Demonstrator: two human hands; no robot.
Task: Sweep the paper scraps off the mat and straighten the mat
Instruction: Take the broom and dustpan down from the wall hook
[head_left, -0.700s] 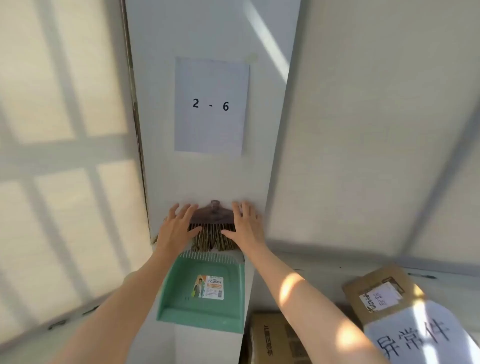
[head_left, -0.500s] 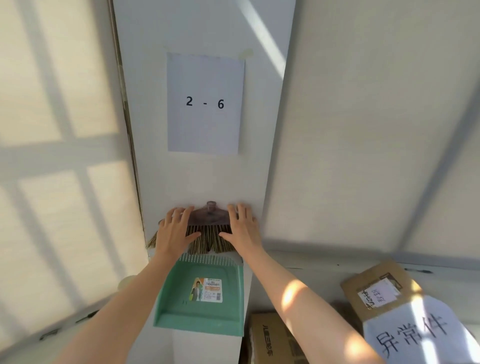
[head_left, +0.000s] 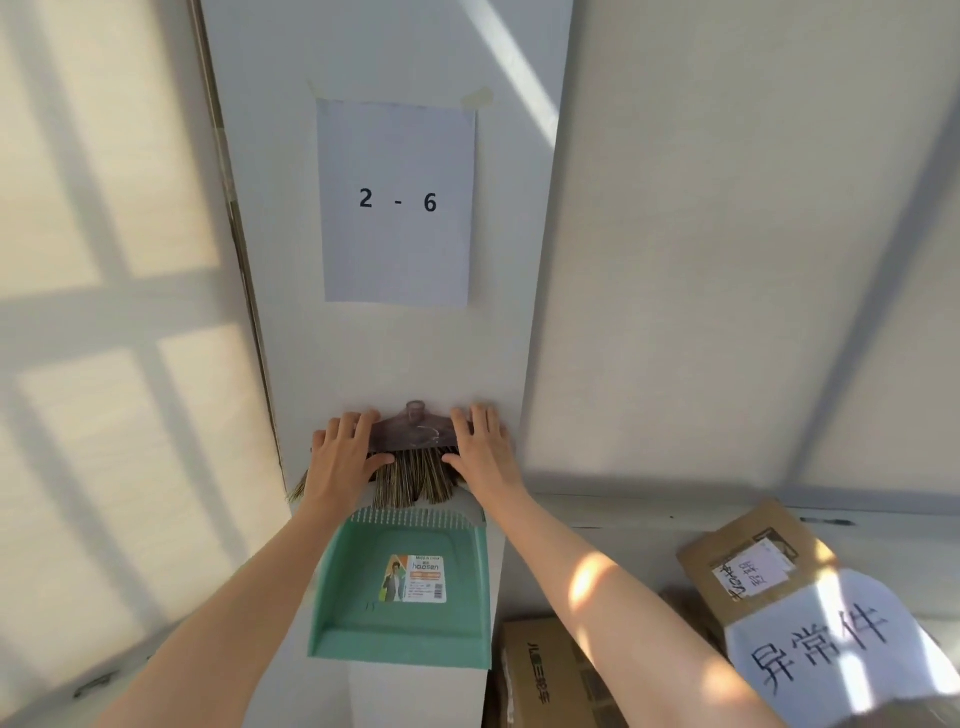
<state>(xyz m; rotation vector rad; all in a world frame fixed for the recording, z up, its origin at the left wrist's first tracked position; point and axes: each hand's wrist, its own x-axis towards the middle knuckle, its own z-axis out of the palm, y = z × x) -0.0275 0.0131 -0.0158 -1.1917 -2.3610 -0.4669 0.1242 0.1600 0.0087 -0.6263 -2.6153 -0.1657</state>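
Note:
A broom head (head_left: 413, 431) with a brown plastic top and straw-coloured bristles (head_left: 410, 480) rests against a white pillar. My left hand (head_left: 343, 457) grips its left end and my right hand (head_left: 480, 452) grips its right end, fingers over the top and thumbs on the bristles. The broom's handle is not visible. Just below the bristles a green dustpan (head_left: 358, 597) with a product label stands against the pillar. No mat or paper scraps are in view.
A paper sheet reading "2 - 6" (head_left: 397, 202) is taped to the pillar. Cardboard boxes (head_left: 550, 675) (head_left: 748, 561) sit at the lower right, with a white handwritten sheet (head_left: 821, 649) over them. Pale blinds cover the walls on both sides.
The view has shifted slightly. Both hands stay on the broom head, and bristle tips now stick out to the left of my left hand.

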